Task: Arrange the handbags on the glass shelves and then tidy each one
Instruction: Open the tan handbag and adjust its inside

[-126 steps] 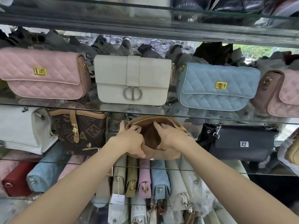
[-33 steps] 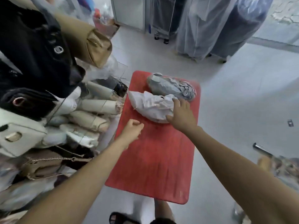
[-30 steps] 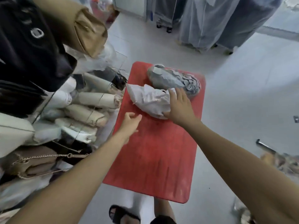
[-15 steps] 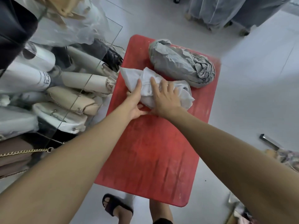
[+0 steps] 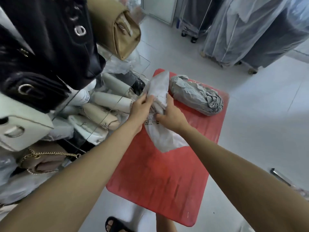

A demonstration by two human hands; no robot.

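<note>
A white paper wad (image 5: 158, 91) is lifted above the red table (image 5: 160, 173). My left hand (image 5: 141, 108) grips its left side and my right hand (image 5: 170, 114) grips its right side, both near the middle. The lower end of the paper, with a printed code, hangs down onto the table. A grey crumpled paper bundle (image 5: 197, 96) lies on the far end of the table. Handbags fill the glass shelves (image 5: 78, 96) on the left: black ones (image 5: 46, 47), a tan one (image 5: 120, 30), a white one (image 5: 20, 129).
Cream and beige bags (image 5: 103, 111) lie stacked on the low shelf beside the table's left edge. A chain-strap bag (image 5: 43, 159) sits lower left. Covered garment racks (image 5: 250, 27) stand at the far right. A sandalled foot (image 5: 115, 225) shows below the table's near edge.
The view turned from the shelves to the red table. Both hands closed on the white paper wad and lifted it off the table, stretching it lengthwise.
</note>
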